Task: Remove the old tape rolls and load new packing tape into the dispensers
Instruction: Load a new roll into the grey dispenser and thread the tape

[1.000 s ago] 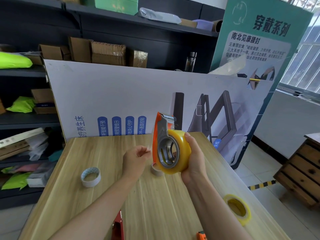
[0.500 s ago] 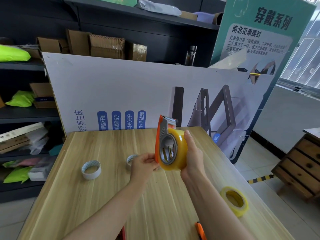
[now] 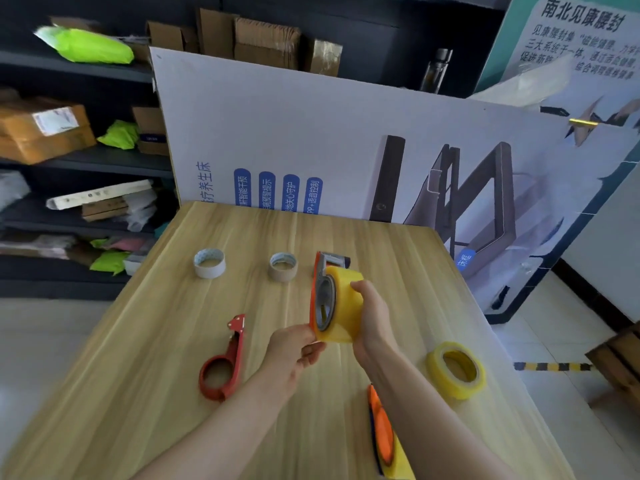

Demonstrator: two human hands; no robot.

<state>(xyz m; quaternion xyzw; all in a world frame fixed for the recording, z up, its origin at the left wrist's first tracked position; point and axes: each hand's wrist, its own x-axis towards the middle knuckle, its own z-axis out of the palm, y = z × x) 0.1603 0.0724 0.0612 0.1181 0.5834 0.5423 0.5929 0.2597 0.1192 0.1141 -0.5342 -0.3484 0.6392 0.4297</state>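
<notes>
Desk (image 3: 156, 358) of pale wood carries an empty red dispenser (image 3: 225, 362), a spare yellow roll (image 3: 455, 370), a white core (image 3: 209, 263) and a brown core (image 3: 283, 266). Above its middle the orange dispenser (image 3: 320, 292) stands on edge. The right hand (image 3: 372, 313) wraps its yellow tape roll (image 3: 343, 306) from the right. Just below-left is the left hand (image 3: 294, 348), its fingers (image 3: 313, 348) pinching the dispenser's lower rim, so it looks nearer for freeing the tape end.
</notes>
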